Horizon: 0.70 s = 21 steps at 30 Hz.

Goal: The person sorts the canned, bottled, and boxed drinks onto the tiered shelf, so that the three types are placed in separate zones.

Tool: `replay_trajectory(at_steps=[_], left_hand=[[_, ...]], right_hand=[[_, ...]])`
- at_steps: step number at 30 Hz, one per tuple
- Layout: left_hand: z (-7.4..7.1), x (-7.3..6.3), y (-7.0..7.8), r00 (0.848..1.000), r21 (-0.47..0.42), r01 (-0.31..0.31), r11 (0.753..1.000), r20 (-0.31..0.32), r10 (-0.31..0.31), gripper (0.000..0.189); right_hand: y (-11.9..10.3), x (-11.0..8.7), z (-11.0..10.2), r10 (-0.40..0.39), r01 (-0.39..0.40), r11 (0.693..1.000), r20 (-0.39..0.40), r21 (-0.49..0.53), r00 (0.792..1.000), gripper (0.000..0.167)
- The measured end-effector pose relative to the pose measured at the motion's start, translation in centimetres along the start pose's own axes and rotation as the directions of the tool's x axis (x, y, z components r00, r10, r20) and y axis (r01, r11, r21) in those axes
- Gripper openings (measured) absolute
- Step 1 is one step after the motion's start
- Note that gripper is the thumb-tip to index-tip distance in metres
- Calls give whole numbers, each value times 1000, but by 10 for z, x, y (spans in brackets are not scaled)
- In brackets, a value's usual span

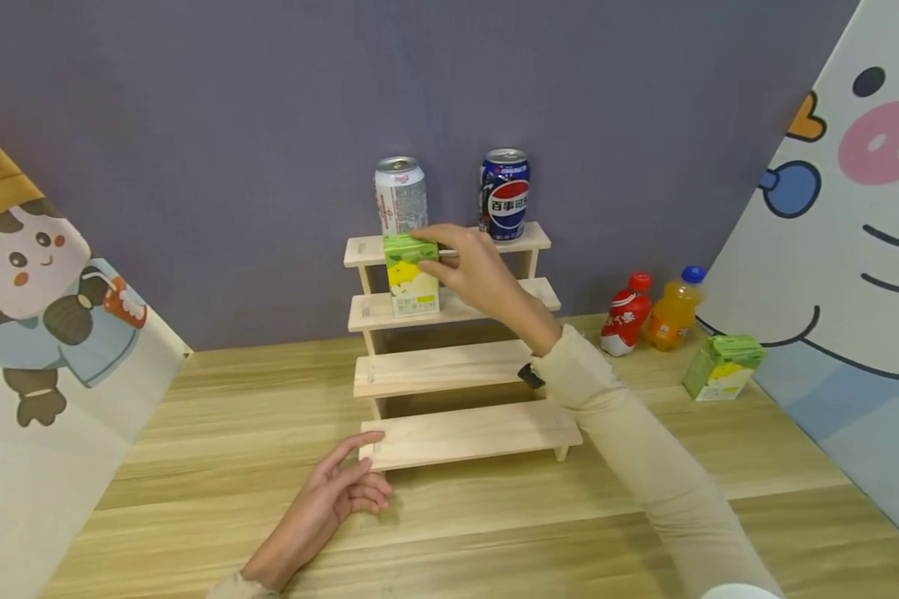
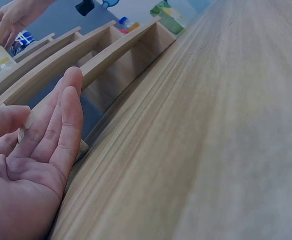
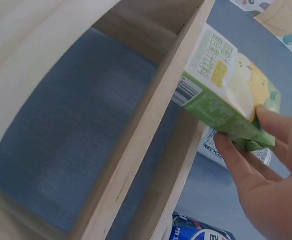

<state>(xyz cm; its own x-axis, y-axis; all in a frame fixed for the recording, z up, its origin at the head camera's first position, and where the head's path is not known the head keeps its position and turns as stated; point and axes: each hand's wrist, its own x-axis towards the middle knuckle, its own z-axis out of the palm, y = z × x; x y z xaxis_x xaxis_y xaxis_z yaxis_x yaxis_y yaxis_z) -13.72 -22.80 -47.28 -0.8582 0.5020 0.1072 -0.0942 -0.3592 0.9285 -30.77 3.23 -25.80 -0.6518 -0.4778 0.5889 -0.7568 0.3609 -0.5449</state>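
Note:
My right hand (image 1: 475, 270) holds a green-and-yellow juice carton (image 1: 414, 287) by its upper part, thumb on one side and fingers on another. The carton stands upright on the left of the second tier from the top of a wooden stepped rack (image 1: 449, 366). At the lowest tier's left end, my left hand (image 1: 330, 499) grips the board's corner between thumb and forefinger; its other fingers are loosely bent below. A white can (image 1: 400, 195) stands behind the carton on the top tier. To its right is a blue Pepsi can (image 1: 505, 195).
Right of the rack stand a red bottle (image 1: 627, 316), an orange drink bottle (image 1: 674, 312) with a blue cap, and another green carton (image 1: 722, 368). A grey wall (image 1: 270, 166) rises behind, with cartoon-printed panels on both sides of the wooden table (image 1: 195, 466).

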Motion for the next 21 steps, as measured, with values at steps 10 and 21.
replay_trajectory(at_steps=[10, 21], left_hand=[[-3, -1, 5, 1000, 13, 7, 1000, -10, -6, 45], [-1, -2, 1, 1000, -4, -4, 1000, 3, 4, 45]], right_hand=[[-2, 0, 6, -4, 4, 1000, -14, -30, 1000, 44], [-1, -33, -14, -6, 9, 985, 18, -174, 1000, 54]])
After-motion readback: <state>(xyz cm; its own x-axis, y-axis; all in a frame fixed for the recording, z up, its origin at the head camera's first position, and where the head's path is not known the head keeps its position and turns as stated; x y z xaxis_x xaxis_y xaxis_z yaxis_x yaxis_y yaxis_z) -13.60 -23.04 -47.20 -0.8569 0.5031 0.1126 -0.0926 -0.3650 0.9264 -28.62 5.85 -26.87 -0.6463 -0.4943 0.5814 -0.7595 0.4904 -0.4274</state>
